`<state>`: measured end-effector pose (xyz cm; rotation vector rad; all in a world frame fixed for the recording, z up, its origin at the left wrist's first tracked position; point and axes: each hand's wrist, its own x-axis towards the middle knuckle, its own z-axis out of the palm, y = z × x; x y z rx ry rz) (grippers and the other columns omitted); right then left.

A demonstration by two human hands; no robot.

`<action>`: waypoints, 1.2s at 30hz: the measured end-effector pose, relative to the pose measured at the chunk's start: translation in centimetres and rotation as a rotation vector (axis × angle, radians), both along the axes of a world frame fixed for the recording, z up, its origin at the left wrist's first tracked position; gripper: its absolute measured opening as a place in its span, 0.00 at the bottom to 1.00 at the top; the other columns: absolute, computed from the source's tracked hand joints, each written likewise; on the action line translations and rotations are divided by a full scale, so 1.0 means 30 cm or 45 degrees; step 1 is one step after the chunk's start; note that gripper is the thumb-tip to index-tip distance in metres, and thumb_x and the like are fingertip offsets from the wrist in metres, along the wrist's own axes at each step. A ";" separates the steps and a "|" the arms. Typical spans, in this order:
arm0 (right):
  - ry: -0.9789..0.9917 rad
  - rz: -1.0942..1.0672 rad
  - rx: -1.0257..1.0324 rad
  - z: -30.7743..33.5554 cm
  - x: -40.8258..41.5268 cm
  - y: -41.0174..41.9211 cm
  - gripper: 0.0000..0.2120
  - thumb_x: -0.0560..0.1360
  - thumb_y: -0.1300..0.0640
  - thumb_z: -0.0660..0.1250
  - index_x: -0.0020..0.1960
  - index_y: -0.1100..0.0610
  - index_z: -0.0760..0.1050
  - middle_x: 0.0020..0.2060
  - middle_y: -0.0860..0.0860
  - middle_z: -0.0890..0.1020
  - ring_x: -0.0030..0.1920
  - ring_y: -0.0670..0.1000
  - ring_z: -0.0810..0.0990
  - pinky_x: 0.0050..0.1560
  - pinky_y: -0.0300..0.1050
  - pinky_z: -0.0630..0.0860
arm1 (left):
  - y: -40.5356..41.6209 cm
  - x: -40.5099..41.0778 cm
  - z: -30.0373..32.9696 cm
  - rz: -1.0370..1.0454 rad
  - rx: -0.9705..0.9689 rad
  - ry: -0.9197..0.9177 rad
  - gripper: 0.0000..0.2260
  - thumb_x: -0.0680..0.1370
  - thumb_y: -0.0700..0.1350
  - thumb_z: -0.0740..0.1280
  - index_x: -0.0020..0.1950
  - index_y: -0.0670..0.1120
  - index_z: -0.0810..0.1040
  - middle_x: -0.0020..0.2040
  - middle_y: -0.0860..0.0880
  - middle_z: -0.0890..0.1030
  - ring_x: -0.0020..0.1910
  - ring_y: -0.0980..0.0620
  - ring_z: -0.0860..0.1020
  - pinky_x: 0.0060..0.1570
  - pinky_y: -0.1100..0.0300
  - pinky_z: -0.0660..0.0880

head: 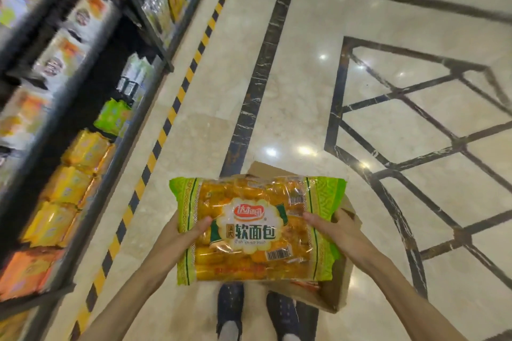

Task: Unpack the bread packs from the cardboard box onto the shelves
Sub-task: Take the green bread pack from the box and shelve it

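We held one bread pack (256, 230) between both hands: our left hand (186, 232) gripped its left edge with the thumb curled over the front, and our right hand (329, 225) clasped the right edge the same way. The pack sat face up, above the open cardboard box (336, 289) on the marble floor (304, 77), just in front of our shoes (230, 310). To our left stood the shelves (91, 183), their lower tier lined with yellow packs (69, 185) and a green pack (113, 116) farther along.
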<state>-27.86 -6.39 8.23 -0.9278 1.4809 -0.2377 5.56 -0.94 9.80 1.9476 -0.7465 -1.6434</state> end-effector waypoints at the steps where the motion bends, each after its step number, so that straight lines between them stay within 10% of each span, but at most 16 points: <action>1: 0.002 0.042 -0.024 0.057 0.027 -0.022 0.22 0.72 0.38 0.72 0.64 0.42 0.76 0.55 0.42 0.85 0.49 0.41 0.86 0.56 0.44 0.80 | 0.019 0.021 0.059 0.041 -0.019 -0.006 0.23 0.73 0.59 0.72 0.67 0.60 0.75 0.56 0.56 0.87 0.53 0.54 0.87 0.53 0.56 0.83; 5: -0.016 0.297 -0.110 0.292 0.147 -0.081 0.15 0.75 0.38 0.70 0.59 0.41 0.76 0.48 0.36 0.84 0.40 0.36 0.85 0.42 0.31 0.79 | 0.139 0.101 0.311 0.214 -0.109 -0.027 0.30 0.71 0.66 0.76 0.71 0.61 0.73 0.60 0.55 0.86 0.57 0.52 0.86 0.63 0.45 0.80; 9: -0.159 0.491 -0.066 0.490 0.304 -0.086 0.32 0.68 0.32 0.76 0.66 0.43 0.75 0.56 0.47 0.88 0.53 0.52 0.88 0.58 0.59 0.83 | 0.344 0.179 0.538 0.437 -0.181 -0.109 0.34 0.69 0.69 0.76 0.71 0.60 0.73 0.60 0.56 0.86 0.56 0.54 0.86 0.63 0.47 0.80; 15: -0.259 0.926 -0.119 0.716 0.636 0.056 0.37 0.65 0.33 0.80 0.69 0.46 0.74 0.58 0.51 0.87 0.56 0.58 0.87 0.60 0.65 0.80 | 0.799 0.274 0.853 0.842 -0.253 -0.199 0.25 0.73 0.59 0.74 0.68 0.64 0.70 0.60 0.61 0.84 0.55 0.60 0.85 0.52 0.61 0.79; 21: -0.373 1.322 -0.255 1.040 1.044 0.468 0.20 0.71 0.45 0.76 0.60 0.43 0.74 0.51 0.42 0.84 0.47 0.38 0.85 0.44 0.37 0.80 | 1.370 0.315 1.041 1.292 -0.265 -0.303 0.37 0.66 0.69 0.77 0.71 0.63 0.67 0.62 0.61 0.81 0.58 0.58 0.83 0.54 0.61 0.80; 24: -0.432 1.496 -0.230 1.105 1.212 0.713 0.21 0.72 0.45 0.76 0.58 0.37 0.68 0.55 0.37 0.80 0.54 0.40 0.81 0.46 0.38 0.76 | 1.673 0.333 1.077 1.457 -0.264 -0.293 0.39 0.65 0.68 0.79 0.71 0.64 0.65 0.63 0.61 0.80 0.63 0.55 0.81 0.66 0.49 0.77; 36: -0.512 1.831 -0.203 1.115 1.691 1.608 0.30 0.68 0.45 0.79 0.66 0.41 0.71 0.56 0.42 0.86 0.54 0.46 0.87 0.62 0.57 0.80 | 2.589 0.479 1.046 1.792 -0.369 -0.427 0.35 0.71 0.58 0.80 0.74 0.59 0.68 0.65 0.57 0.83 0.63 0.54 0.82 0.64 0.49 0.80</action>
